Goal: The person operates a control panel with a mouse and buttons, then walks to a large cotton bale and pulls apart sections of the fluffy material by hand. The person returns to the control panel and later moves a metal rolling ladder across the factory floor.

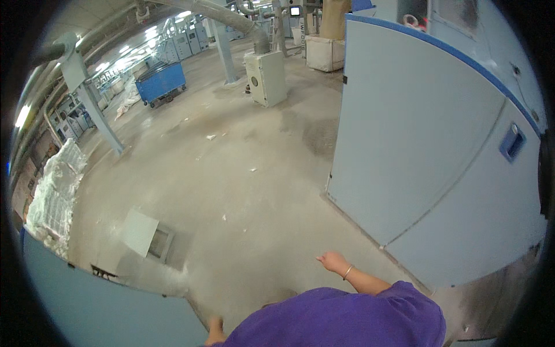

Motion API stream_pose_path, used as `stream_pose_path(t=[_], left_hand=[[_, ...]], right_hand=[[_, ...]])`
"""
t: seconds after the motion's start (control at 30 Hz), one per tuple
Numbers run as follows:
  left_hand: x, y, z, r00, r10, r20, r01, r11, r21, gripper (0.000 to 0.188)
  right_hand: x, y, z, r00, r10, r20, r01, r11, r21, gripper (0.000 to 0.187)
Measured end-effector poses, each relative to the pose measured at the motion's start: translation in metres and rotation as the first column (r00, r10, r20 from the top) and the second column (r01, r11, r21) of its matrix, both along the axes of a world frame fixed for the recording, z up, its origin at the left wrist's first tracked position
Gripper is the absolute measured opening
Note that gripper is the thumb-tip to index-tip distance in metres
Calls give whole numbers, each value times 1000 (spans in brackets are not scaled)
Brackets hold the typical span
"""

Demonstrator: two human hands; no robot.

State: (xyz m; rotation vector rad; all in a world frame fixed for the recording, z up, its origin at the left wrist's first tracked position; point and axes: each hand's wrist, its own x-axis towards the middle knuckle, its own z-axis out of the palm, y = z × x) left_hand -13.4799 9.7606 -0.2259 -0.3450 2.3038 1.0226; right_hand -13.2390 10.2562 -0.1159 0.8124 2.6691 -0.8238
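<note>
My right hand [333,262] hangs over the floor in front of my body, a bracelet at its wrist. Its fingers look curled in, with one fingertip poking out to the left, and nothing shows in them. Nearest to it on the right is a tall pale blue machine cabinet [416,133] with a blue top edge. Low at the bottom edge, my left hand [215,331] shows only in part, blurred, beside a blue-grey panel [115,312]. Its fingers cannot be made out.
A small grey stool [141,233] stands on the floor [231,191] ahead left. A white fluffy bale [55,194] lies at the far left. Farther off are a blue wheeled cart [161,82], a cream box [267,80] under a duct, and posts [224,52]. White scraps dot the floor.
</note>
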Motion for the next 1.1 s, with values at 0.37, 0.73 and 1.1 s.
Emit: stream_pose_path(t=[0.37,0.73,1.1], left_hand=[[-329,238,-69,536,-787,306,823,406,-396,34],[-778,965,86,587,-558,-587,706,708,32,43],[-939,1076,-63,638,-745,196,765,581,-279,41]], right_hand=[[-276,296,-93,979,-118,164,128,990,-52,57],[-519,596,-158,972,-211,103,213,977,-12,51],[-866,1009,-99,934,-109,-339,113,994,-9,35]])
